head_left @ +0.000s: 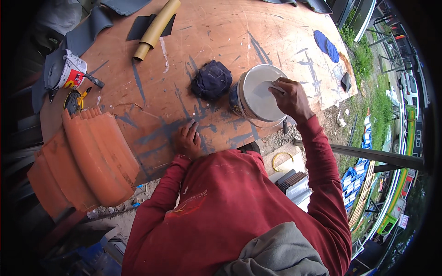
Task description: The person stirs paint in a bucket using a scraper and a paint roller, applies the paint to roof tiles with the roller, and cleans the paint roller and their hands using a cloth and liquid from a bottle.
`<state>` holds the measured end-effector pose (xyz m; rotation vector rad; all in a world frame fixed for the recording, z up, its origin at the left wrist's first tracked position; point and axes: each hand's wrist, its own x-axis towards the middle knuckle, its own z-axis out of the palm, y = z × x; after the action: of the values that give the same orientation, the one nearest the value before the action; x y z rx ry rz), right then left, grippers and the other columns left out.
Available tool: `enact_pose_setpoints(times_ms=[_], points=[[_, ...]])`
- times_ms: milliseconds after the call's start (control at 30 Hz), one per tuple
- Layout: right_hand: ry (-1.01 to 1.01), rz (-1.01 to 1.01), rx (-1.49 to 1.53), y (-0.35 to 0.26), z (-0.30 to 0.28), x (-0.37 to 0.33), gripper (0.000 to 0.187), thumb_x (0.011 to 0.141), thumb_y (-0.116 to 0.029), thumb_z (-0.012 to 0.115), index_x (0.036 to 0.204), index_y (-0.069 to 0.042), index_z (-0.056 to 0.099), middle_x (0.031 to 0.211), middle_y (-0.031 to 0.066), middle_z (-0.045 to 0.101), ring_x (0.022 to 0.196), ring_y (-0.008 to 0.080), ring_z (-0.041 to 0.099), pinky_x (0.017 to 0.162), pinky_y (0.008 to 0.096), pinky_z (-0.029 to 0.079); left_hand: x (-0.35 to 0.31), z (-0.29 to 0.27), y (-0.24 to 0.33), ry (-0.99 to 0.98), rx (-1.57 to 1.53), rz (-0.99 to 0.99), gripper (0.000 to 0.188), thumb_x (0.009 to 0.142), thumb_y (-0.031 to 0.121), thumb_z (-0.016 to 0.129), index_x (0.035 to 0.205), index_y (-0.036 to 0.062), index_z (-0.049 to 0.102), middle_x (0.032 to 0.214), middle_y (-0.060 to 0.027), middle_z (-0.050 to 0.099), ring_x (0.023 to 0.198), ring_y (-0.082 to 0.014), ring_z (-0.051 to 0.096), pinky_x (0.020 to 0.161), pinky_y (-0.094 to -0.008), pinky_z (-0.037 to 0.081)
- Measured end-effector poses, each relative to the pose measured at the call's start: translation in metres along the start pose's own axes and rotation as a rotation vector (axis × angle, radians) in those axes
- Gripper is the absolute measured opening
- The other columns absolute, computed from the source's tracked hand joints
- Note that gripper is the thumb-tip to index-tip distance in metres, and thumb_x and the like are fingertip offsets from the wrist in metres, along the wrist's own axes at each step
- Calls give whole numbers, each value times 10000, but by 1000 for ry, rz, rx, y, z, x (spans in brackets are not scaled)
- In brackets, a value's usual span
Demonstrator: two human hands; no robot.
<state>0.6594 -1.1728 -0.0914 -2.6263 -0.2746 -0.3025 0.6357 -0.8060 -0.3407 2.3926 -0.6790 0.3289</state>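
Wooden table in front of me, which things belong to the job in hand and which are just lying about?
In use, it seems:
bucket
flat tool, in the right hand, inside the bucket

Apparently lying about:
dark cloth bundle, beside the bucket
brown tube
orange ridged piece
red-and-white tub

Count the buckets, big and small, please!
2: the big white bucket is by the right hand, and the small red-and-white bucket is at the left of the table. Others may be hidden in the dark edges.
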Motion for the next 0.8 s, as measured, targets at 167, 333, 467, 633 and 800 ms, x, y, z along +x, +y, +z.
enact_pose_setpoints(times_ms=[167,333,467,633,800], points=[[123,0,-170,-2,2,4,68,895,-95,735,891,-29,751,848,148,699,754,379,693,642,452,545,-1,2,-2,-11,-34,-7,446,880,142,673,1322,91,694,1415,-69,635,1144,-333,609,966,-462,516],[172,-18,-190,5,1,8,64,889,-106,746,914,-56,776,847,129,718,762,358,710,646,432,558,0,-1,-2,-23,-3,6,445,887,143,669,1328,86,686,1409,-77,635,1148,-340,609,970,-469,518],[204,-56,-208,1,2,5,74,896,-108,744,938,-68,791,874,122,748,767,347,721,646,430,565,1,0,-2,3,-28,13,444,886,148,672,1326,95,685,1407,-68,636,1151,-335,611,963,-472,515],[231,174,-138,-17,7,9,143,944,-178,722,891,-52,767,755,170,708,657,377,693,589,450,531,2,-3,-1,-24,-20,-8,447,877,144,678,1320,97,688,1406,-67,635,1155,-333,612,966,-472,519],[187,458,113,-20,19,9,237,957,-206,692,848,3,711,656,236,637,599,430,657,553,455,487,2,-2,-3,-14,-23,-8,445,869,148,685,1311,103,694,1403,-63,638,1154,-325,615,955,-472,521]])
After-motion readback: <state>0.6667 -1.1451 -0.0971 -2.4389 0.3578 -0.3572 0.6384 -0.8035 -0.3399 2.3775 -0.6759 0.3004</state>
